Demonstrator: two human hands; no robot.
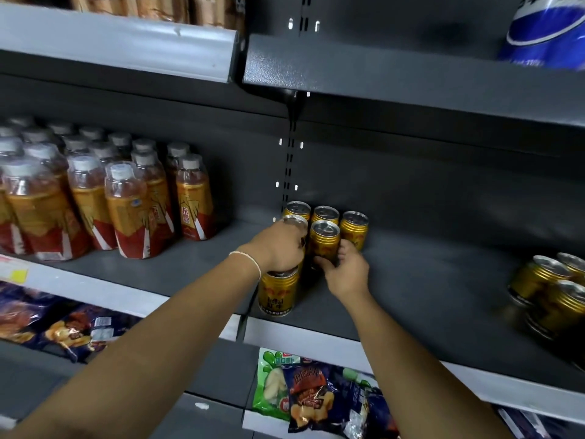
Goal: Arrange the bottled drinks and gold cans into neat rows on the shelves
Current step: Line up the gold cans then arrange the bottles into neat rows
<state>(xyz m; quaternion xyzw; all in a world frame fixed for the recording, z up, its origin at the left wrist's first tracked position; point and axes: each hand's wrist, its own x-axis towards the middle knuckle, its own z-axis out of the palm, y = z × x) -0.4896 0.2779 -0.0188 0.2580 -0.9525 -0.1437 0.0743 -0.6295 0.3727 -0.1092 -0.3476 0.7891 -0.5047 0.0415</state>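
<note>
Gold cans, upright, clustered at the left end of the right-hand middle shelf (pixel 443 280), near the slotted upright (pixel 289 172). Back row of three: left back can (pixel 297 210), middle back can (pixel 326 213), right back can (pixel 354 228), close together against the rear panel. In front of them, two more cans, each in a hand.

Left hand (pixel 278 248) wrapped around the left front can (pixel 296 221) from the side, fingers closed on its body; only the silver top shows above the hand. Thin white bracelet (pixel 250 259) on that wrist.

Right hand (pixel 345 270) grasping the right front can (pixel 324 242) low on its body, thumb and fingers around the base; can upright, touching or just beside the back row.

One more gold can with a red-bull label (pixel 278 293) stands near the shelf front edge, just below the left hand.

Far right of the same shelf: a separate group of gold cans (pixel 550 296), blurred, well apart from the cluster.

Left shelf bay: bottled drinks (pixel 126 201) with white caps and orange-red labels, in shrink-wrapped packs, several rows deep.

Lower shelf: snack bags (pixel 316 394). Upper right: blue-and-white package (pixel 547 30), partly in frame.
</note>
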